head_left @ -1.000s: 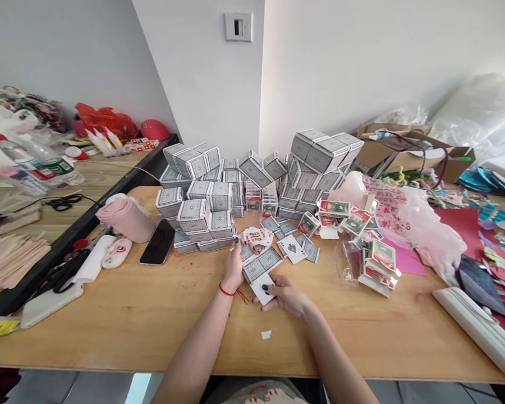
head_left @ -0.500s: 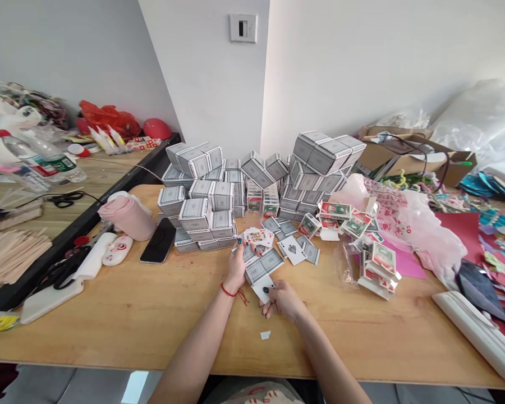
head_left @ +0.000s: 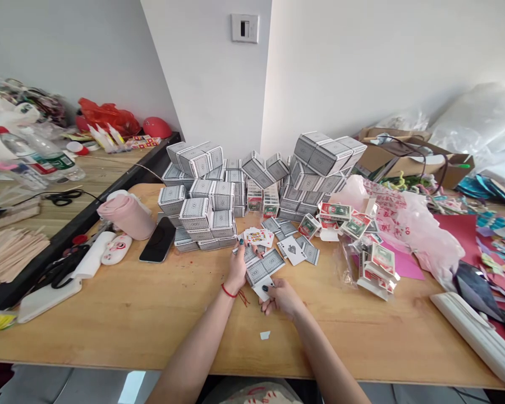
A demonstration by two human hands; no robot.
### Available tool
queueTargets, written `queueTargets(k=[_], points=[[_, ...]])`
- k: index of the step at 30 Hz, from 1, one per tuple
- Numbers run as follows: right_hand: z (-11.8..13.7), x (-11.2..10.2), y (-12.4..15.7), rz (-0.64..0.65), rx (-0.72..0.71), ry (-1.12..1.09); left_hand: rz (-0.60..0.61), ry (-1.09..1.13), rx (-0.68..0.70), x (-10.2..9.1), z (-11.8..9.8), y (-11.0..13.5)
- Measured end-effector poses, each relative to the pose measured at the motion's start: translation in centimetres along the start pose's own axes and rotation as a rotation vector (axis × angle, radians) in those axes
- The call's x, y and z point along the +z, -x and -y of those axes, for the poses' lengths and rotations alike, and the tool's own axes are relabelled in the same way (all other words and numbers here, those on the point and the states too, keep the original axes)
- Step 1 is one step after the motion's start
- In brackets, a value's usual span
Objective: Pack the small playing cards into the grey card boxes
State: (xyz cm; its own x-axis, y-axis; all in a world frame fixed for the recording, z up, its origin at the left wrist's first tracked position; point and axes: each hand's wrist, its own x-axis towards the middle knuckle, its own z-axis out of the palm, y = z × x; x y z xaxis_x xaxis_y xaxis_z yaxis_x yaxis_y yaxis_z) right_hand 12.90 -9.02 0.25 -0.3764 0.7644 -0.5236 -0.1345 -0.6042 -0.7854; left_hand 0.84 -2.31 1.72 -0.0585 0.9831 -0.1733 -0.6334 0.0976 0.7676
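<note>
My left hand (head_left: pixel 237 268), with a red string at its wrist, grips a grey-patterned playing-card piece (head_left: pixel 266 267) by its left side. At the near end of that piece, a white-faced playing card (head_left: pixel 261 289) is pinched between the thumb and fingers of my right hand (head_left: pixel 285 298). Just beyond lie face-up cards (head_left: pixel 258 237), a spade card (head_left: pixel 292 251) and several grey card backs. Behind them stand stacked blocks of grey-backed cards (head_left: pixel 196 215). How the held card joins the piece cannot be made out.
More card blocks (head_left: pixel 315 151) rise at the back right, beside red and green card boxes (head_left: pixel 356 223) and a pink plastic bag (head_left: pixel 429 235). On the left are a black phone (head_left: pixel 157 240) and a pink roll (head_left: pixel 127 216). A paper scrap (head_left: pixel 265 335) lies near the front edge.
Both hands stay almost where they were, holding the same card piece and white-faced card. The view has shifted very slightly.
</note>
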Motion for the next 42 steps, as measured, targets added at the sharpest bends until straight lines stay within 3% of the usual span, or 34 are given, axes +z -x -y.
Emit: queueTargets(k=[12, 30, 33, 38, 42], points=[[0.6, 0.4, 0.1, -0.007, -0.043, -0.014, 0.058, 0.027, -0.016, 0.0, 0.6, 0.3], [0.1, 0.6, -0.8, -0.037, -0.149, -0.038, 0.022, -0.023, -0.011, -0.3, 0.7, 0.4], [0.3, 0.1, -1.1, -0.046, -0.183, -0.071, 0.036, -0.049, 0.005, -0.2, 0.2, 0.8], [1.5, -2.3, -1.1, -0.161, -0.336, -0.128, 0.183, -0.060, 0.059, -0.5, -1.1, 1.7], [2.1, -3.5, -0.9, -0.254, -0.444, -0.199, 0.179, -0.105, 0.039, -0.8, -1.1, 1.7]])
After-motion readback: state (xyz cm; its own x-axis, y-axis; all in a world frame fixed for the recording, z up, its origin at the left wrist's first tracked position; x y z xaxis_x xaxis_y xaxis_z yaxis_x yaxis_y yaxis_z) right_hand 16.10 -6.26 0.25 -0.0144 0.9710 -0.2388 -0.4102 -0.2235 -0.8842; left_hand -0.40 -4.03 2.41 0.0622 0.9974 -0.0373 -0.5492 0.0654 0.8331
